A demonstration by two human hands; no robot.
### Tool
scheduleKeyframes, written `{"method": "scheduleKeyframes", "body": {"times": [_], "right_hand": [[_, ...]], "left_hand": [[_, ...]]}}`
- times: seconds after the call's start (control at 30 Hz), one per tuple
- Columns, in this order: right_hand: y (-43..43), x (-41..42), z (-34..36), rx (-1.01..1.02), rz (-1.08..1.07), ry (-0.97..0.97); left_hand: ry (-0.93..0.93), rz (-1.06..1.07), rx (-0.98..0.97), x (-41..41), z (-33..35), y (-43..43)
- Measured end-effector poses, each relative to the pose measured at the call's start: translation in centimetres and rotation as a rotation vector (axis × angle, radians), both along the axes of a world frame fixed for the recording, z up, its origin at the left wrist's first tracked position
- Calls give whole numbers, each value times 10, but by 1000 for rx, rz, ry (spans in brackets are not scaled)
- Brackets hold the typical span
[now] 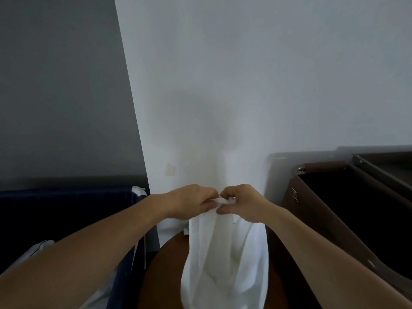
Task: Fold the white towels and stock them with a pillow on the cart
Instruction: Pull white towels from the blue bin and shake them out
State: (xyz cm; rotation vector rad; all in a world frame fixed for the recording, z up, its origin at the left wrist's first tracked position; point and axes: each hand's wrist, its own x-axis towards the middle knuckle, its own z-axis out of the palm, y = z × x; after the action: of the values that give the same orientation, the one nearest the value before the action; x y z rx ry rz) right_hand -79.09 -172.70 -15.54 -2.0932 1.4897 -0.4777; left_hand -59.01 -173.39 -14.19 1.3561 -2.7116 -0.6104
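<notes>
A white wall point(245, 85) fills the view ahead, meeting a grey wall point(62, 85) on the left. A round brown table point(160, 275) stands below; a dark brown bin point(330, 219), perhaps fabric, sits right. Light is dim.

Ahead of me I see a pale wall point(245, 74) filling most of the view, with a small yellowish mark point(170, 169) low on it. To its left a darker grey wall point(62, 85) meets it along a slanted edge. Below that grey wall sits a dark navy fabric bin point(66, 210), with something white at its near corner point(139, 190); in this dim light I cannot tell what it is. A round brown surface point(160, 275) lies at the bottom centre. On the right stands a brown fabric hamper point(312, 210) with a metal rim point(299, 169) and a dark inside.
</notes>
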Motion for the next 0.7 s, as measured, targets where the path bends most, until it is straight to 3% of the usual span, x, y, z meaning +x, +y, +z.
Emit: {"method": "scheduleKeyframes", "body": {"times": [0.2, 0.4, 0.53, 0.7], "right_hand": [[-2, -8, -2, -47, -175, -106], [-1, -13, -4, -50, -173, -180], [1, -12, -6, -67, -234, -229], [10, 12, -5, -169, -213, -313]], "left_hand": [[553, 259, 126, 8, -16, 10], [987, 583, 449, 5, -38, 14], [1036, 709, 427, -6, -34, 10], [975, 693, 414, -31, -25, 8]]}}
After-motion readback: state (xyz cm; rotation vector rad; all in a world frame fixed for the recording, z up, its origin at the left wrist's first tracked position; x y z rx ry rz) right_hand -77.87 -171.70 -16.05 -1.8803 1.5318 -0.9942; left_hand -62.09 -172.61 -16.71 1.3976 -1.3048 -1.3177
